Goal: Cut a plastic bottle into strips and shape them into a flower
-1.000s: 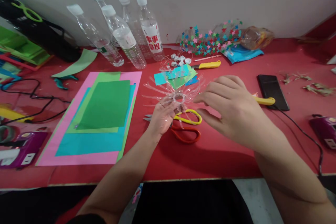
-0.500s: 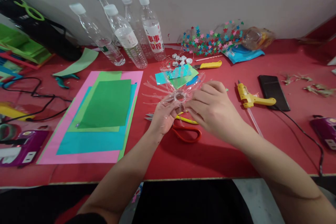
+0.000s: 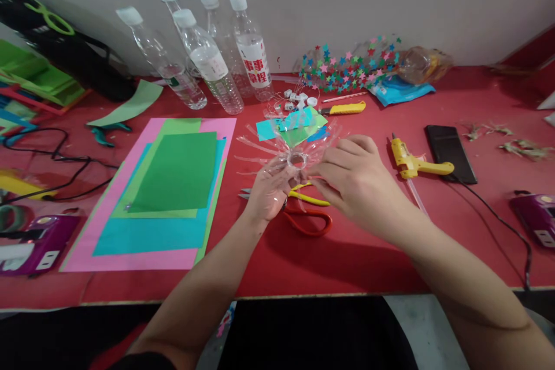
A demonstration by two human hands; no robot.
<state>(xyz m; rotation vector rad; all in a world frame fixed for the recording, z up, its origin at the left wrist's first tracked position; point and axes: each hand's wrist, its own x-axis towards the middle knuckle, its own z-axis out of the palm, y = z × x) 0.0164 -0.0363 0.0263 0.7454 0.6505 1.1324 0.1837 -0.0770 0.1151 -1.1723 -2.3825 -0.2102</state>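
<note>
My left hand [image 3: 271, 188] is closed round the neck of a clear plastic bottle top [image 3: 297, 158], which is cut into thin strips that fan out from its round mouth. At its right side my right hand [image 3: 355, 179] pinches one of the strips, though the fingertips are partly hidden. Below the bottle top lie scissors [image 3: 309, 224] with one red and one yellow handle loop, partly covered by my left hand. Just behind it are pieces of blue and green paper [image 3: 299, 124].
Stacked coloured paper [image 3: 173, 170] lies at left, several plastic bottles [image 3: 212, 63] behind. A yellow utility knife [image 3: 347, 108] lies near star-decorated strips [image 3: 347, 66]. At right are a yellow glue gun [image 3: 410, 162], its cord, and a black phone [image 3: 451, 153].
My right hand has come in leftward and down from beside the bottle top, its fingers closing at the strips and uncovering the glue gun. My left hand has stayed in place.
</note>
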